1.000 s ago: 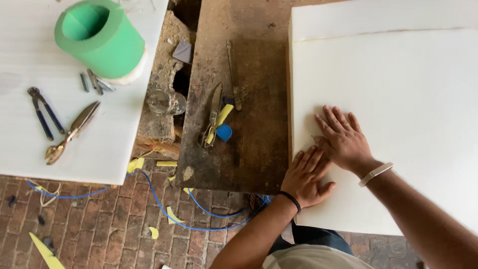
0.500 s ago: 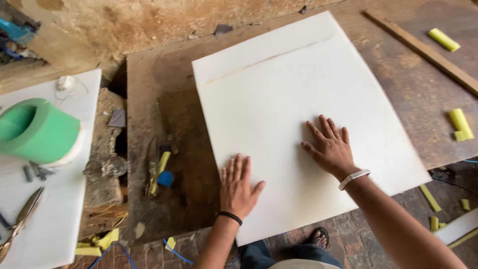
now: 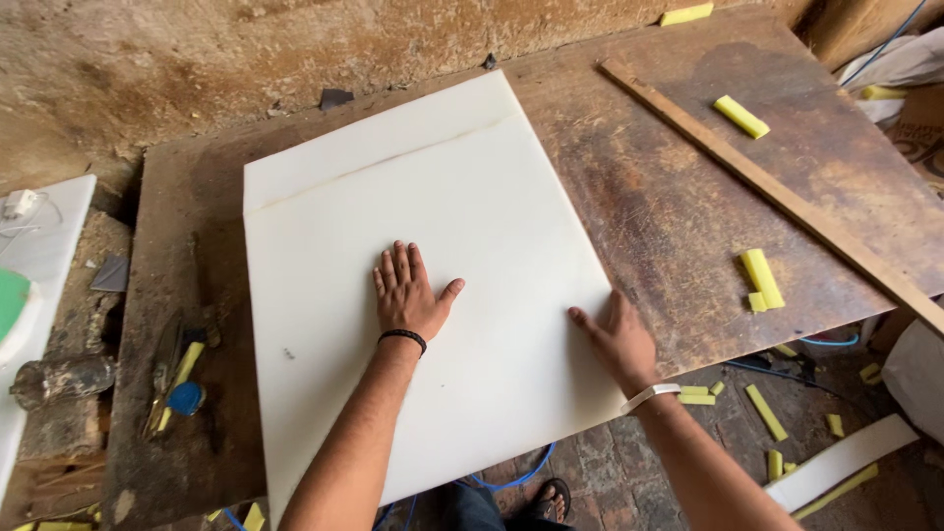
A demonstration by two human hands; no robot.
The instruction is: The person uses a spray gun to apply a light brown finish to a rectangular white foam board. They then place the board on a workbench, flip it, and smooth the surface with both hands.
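White foam sheet (image 3: 442,206), near corner unseen

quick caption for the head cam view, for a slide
Left hand flat on a white sheet, right hand at its edge, on a worn wooden table.

L hand (image 3: 408,295) flat, palm down, fingers spread; R hand (image 3: 618,339) palm down, fingers curled; both arms extended.

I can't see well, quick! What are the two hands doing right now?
Left hand: open, pressed flat on the white sheet, holding nothing.
Right hand: open, resting on the sheet's right edge; a grip cannot be told.
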